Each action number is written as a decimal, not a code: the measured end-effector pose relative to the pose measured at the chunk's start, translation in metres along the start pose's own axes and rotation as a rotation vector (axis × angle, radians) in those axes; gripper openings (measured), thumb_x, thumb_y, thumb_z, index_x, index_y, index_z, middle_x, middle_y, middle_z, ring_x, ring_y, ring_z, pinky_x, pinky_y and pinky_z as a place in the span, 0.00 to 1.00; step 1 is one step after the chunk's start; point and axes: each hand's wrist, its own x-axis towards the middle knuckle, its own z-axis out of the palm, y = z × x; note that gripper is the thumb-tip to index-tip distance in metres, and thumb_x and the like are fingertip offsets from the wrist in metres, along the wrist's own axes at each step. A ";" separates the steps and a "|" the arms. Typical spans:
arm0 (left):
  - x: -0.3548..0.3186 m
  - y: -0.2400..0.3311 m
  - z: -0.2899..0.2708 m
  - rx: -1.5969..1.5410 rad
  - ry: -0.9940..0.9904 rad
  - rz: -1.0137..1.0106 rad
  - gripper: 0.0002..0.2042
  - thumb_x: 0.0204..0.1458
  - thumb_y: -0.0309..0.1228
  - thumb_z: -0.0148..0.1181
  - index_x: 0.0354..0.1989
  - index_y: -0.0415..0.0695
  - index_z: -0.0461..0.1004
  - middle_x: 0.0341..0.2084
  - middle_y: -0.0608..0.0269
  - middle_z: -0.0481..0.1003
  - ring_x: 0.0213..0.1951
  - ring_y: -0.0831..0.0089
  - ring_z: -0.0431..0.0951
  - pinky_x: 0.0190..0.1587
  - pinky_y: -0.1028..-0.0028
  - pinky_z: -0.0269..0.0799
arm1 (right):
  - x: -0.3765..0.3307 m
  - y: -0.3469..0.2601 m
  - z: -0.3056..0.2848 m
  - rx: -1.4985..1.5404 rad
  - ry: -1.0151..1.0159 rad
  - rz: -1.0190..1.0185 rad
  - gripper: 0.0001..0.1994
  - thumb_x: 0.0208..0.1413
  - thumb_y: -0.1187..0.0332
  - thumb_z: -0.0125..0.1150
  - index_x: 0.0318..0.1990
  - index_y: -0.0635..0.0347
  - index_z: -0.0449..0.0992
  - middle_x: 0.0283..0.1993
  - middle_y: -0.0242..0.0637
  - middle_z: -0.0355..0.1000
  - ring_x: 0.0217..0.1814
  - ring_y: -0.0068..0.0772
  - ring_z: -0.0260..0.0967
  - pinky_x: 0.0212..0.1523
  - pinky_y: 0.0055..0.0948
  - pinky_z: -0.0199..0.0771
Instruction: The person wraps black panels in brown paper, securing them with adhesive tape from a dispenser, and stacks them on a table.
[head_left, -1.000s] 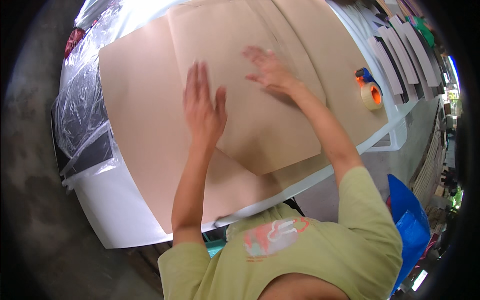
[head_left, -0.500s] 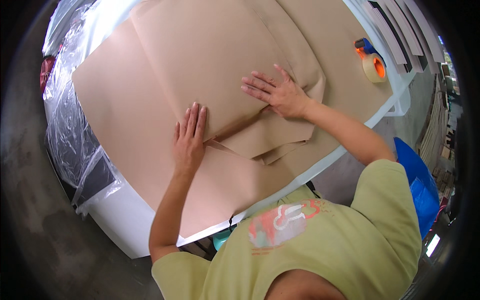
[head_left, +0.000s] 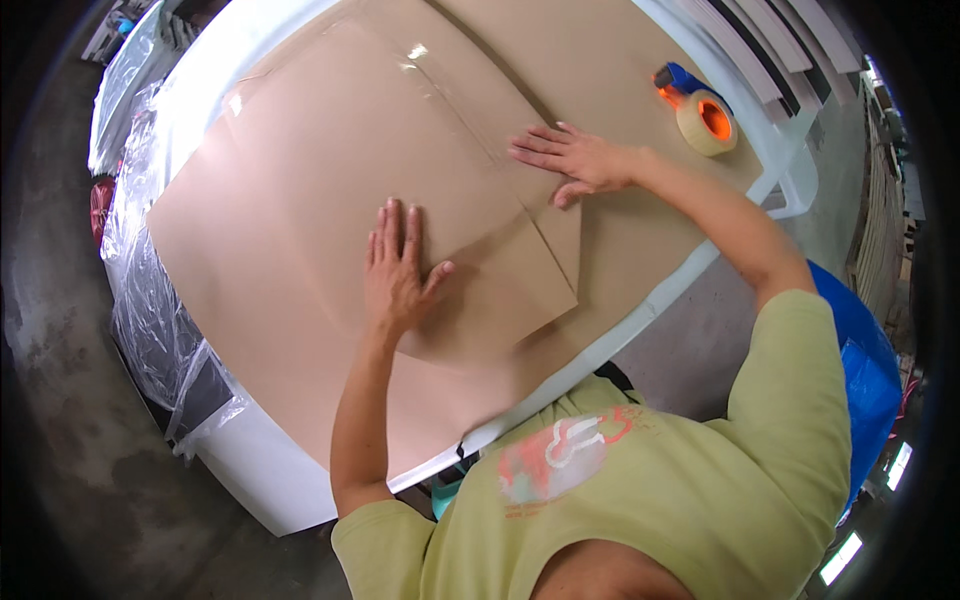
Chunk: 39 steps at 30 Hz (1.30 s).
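1. The paper (head_left: pixel 300 180), plain brown sheets, lay overlapped across the white counter (head_left: pixel 290 490), with a folded corner near the middle.
2. The left hand (head_left: pixel 398 275) pressed flat on the paper, fingers (head_left: pixel 392 225) straight and close together, holding nothing.
3. The right hand (head_left: pixel 575 160) lay flat on the fold's upper edge, fingers spread.
4. The paper's near edge nearly reached the counter rim; a tape roll (head_left: pixel 705 120) sat beyond the right hand, plastic wrap (head_left: pixel 150 310) hung off the left side.
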 end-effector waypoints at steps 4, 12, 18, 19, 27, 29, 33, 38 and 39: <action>0.009 0.023 -0.014 -0.021 -0.049 -0.046 0.43 0.45 0.52 0.57 0.65 0.45 0.44 0.64 0.45 0.43 0.65 0.50 0.43 0.63 0.53 0.42 | -0.003 0.012 0.022 -0.003 -0.037 -0.021 0.38 0.53 0.52 0.51 0.67 0.44 0.38 0.72 0.30 0.32 0.73 0.37 0.27 0.67 0.52 0.35; 0.004 0.028 0.026 0.375 0.049 -0.057 0.37 0.48 0.39 0.56 0.65 0.46 0.46 0.61 0.38 0.47 0.63 0.42 0.47 0.59 0.47 0.48 | -0.008 -0.023 0.034 -0.316 0.231 0.138 0.41 0.49 0.64 0.57 0.67 0.43 0.39 0.72 0.29 0.32 0.73 0.34 0.28 0.64 0.59 0.37; 0.013 0.044 0.020 0.418 -0.012 -0.136 0.34 0.49 0.38 0.54 0.65 0.46 0.48 0.60 0.39 0.49 0.62 0.42 0.51 0.58 0.47 0.52 | 0.041 -0.084 0.010 0.139 0.363 -0.008 0.43 0.46 0.57 0.58 0.67 0.51 0.40 0.71 0.31 0.34 0.72 0.31 0.33 0.64 0.60 0.36; 0.013 0.044 0.017 0.409 0.055 -0.080 0.34 0.49 0.38 0.54 0.64 0.46 0.48 0.61 0.40 0.49 0.62 0.42 0.51 0.59 0.48 0.51 | 0.046 -0.089 0.013 -0.027 0.392 0.025 0.42 0.46 0.57 0.58 0.67 0.51 0.41 0.71 0.31 0.35 0.72 0.31 0.34 0.64 0.59 0.37; -0.073 -0.065 -0.008 0.133 0.045 0.031 0.33 0.46 0.30 0.54 0.63 0.45 0.52 0.62 0.58 0.54 0.62 0.61 0.55 0.61 0.60 0.51 | 0.057 -0.086 0.057 -0.180 0.379 0.022 0.30 0.52 0.64 0.46 0.65 0.47 0.50 0.70 0.29 0.43 0.70 0.29 0.41 0.63 0.56 0.41; -0.087 -0.073 -0.010 0.168 0.038 -0.026 0.32 0.46 0.26 0.52 0.63 0.46 0.52 0.62 0.60 0.54 0.63 0.64 0.55 0.61 0.60 0.51 | 0.060 -0.087 0.059 -0.314 0.355 0.058 0.29 0.52 0.64 0.45 0.65 0.46 0.51 0.70 0.29 0.43 0.70 0.29 0.42 0.63 0.56 0.41; -0.062 -0.023 -0.008 0.217 0.149 -0.235 0.30 0.45 0.24 0.53 0.61 0.43 0.57 0.61 0.49 0.55 0.63 0.57 0.54 0.61 0.59 0.52 | 0.066 -0.095 0.053 -0.277 0.435 0.039 0.30 0.50 0.66 0.47 0.64 0.45 0.53 0.69 0.31 0.44 0.71 0.32 0.41 0.62 0.57 0.41; 0.013 0.037 0.009 0.044 0.188 0.008 0.38 0.44 0.38 0.59 0.63 0.37 0.49 0.63 0.46 0.49 0.64 0.54 0.50 0.63 0.59 0.47 | 0.056 -0.092 0.045 -0.236 0.398 0.030 0.30 0.49 0.67 0.48 0.64 0.47 0.54 0.69 0.32 0.45 0.70 0.33 0.43 0.62 0.56 0.45; 0.020 0.040 0.012 0.154 0.200 0.024 0.38 0.45 0.38 0.58 0.63 0.37 0.48 0.63 0.46 0.48 0.64 0.54 0.50 0.63 0.60 0.47 | 0.053 -0.088 0.044 -0.191 0.424 -0.047 0.30 0.49 0.67 0.48 0.64 0.47 0.54 0.69 0.31 0.45 0.70 0.33 0.43 0.62 0.55 0.46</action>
